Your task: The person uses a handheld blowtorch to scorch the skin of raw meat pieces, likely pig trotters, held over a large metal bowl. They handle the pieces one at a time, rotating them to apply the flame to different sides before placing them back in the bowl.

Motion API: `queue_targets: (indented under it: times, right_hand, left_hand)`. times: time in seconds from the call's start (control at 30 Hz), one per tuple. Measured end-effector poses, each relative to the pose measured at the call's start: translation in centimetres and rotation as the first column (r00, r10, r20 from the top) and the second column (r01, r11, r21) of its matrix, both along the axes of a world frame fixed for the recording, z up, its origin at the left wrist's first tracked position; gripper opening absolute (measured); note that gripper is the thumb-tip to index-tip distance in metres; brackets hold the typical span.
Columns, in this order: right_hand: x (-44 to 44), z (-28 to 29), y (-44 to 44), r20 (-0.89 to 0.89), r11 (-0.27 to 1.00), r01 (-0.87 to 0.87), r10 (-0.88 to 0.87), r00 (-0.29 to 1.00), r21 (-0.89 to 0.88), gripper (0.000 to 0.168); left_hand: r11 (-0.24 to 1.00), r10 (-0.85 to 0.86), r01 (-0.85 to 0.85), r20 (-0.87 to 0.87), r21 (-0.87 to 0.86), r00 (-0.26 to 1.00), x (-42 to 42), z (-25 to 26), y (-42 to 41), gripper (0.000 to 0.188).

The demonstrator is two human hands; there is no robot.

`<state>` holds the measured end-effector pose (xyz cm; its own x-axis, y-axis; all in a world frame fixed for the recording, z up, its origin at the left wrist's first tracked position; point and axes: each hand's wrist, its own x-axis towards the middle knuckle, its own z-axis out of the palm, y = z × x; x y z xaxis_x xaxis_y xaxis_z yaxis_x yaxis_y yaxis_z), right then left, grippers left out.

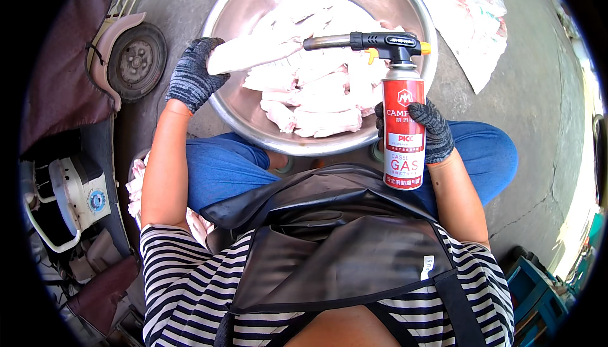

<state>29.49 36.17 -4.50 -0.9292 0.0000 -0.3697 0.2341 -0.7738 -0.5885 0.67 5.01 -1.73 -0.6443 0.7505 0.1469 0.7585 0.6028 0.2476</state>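
In a grey knitted glove, my left hand point(197, 74) grips the near end of a pale trotter-like piece of meat point(254, 53), over the left side of a large metal basin point(222, 109). My right hand point(430, 128), gloved too, is closed around a red gas canister point(403, 157) held upright. A black blowtorch head point(384, 43) with an orange trigger sits on top of the canister. Its metal nozzle points left, close to the far end of the held piece; no flame can be made out. Several pale meat pieces point(327, 95) lie in the basin.
A scooter-like vehicle with a wheel point(137, 62) stands at the left. More pale pieces point(137, 185) lie beside my left arm. A crumpled plastic bag point(479, 19) and white sheet are on the concrete floor point(527, 124) at upper right. Blue-green crates point(536, 290) stand lower right.
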Motion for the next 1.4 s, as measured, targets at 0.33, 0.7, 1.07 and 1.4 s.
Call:
queue_targets:
  times: [0.33,0.7,1.07,1.4]
  right_hand:
    - [-0.2,0.2,-0.2,0.016,0.999,-0.033,0.034,0.999,-0.036,0.059]
    - [-0.1,0.2,-0.4,0.094,0.999,-0.020,0.024,0.995,-0.038,0.061]
    - [0.0,0.0,0.0,0.113,0.981,-0.033,0.055,0.992,-0.189,0.065]
    - [-0.3,0.4,-0.5,0.021,0.998,-0.057,0.058,0.998,-0.012,0.065]
  left_hand:
    - [0.996,-0.086,0.085,-0.115,-0.010,0.990,0.2,0.1,0.4,0.055]
    - [0.989,-0.145,0.145,-0.082,-0.008,0.986,0.4,0.3,0.3,0.050]
    - [0.991,-0.116,0.120,-0.064,0.051,0.991,0.6,0.5,0.0,0.051]
    - [0.985,-0.143,0.149,-0.077,0.089,0.987,0.2,1.0,-0.5,0.051]
